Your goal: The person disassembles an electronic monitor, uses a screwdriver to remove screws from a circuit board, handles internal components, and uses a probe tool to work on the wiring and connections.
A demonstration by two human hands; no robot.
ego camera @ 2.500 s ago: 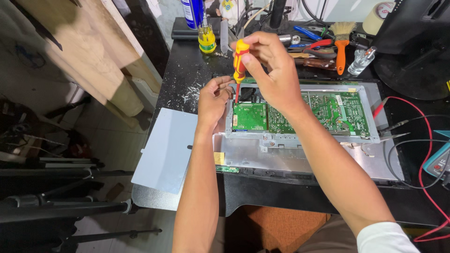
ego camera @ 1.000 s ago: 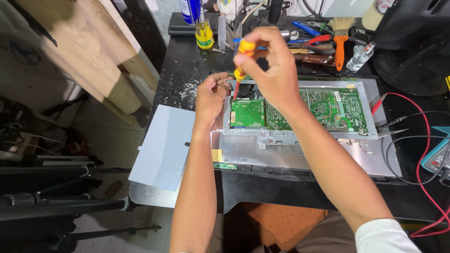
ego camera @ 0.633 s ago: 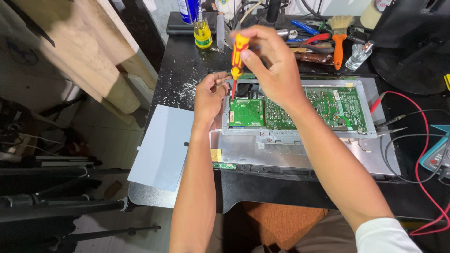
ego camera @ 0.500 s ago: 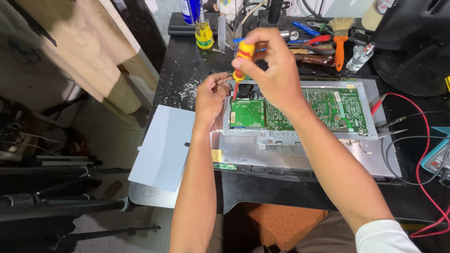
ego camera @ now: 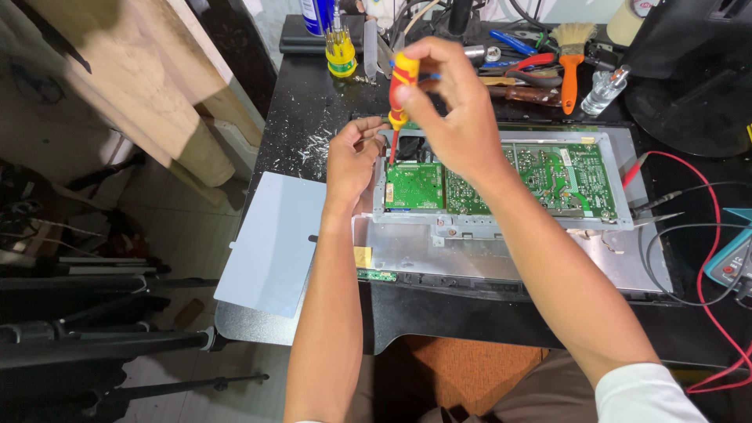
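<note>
Screwdriver [ego camera: 400, 86] tip hidden, right hand [ego camera: 454, 110] covering board [ego camera: 501, 168]

Black workbench [ego camera: 313, 94]; pale tiled floor [ego camera: 188, 227] left; wooden planks [ego camera: 133, 70]; dark tripod legs [ego camera: 94, 337].

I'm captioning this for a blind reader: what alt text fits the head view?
A right hand holds a yellow-and-red screwdriver upright over green circuit boards in a metal chassis, while the left hand steadies the frame's corner on a cluttered black workbench.

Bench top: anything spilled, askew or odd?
Yes: pale debris is scattered over the black bench left of the metal chassis, beside the left hand. The right hand grips a screwdriver.
</note>
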